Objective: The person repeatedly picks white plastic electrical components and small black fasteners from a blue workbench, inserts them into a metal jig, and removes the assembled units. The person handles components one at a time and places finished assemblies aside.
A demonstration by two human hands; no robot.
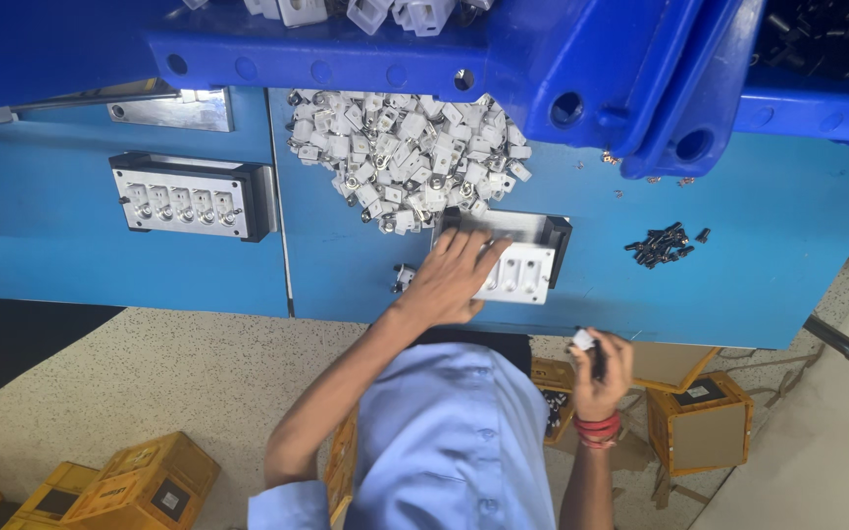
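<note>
My left hand (452, 280) lies flat on a white slotted fixture in a black frame (527, 263) on the blue table (777, 265), its fingers spread over the left slots. My right hand (603, 371) is held below the table's near edge, closed on a small white plastic part (582, 340) and a thin dark tool. A heap of similar white parts with metal fittings (410, 157) sits just beyond the fixture. One loose part (403, 277) lies beside my left wrist.
A second white fixture with a row of fitted parts (184, 201) lies at the left. Small black screws (662, 243) are piled at the right. Blue crates (503, 49) overhang the far side. Yellow and brown cartons (150, 481) stand on the floor.
</note>
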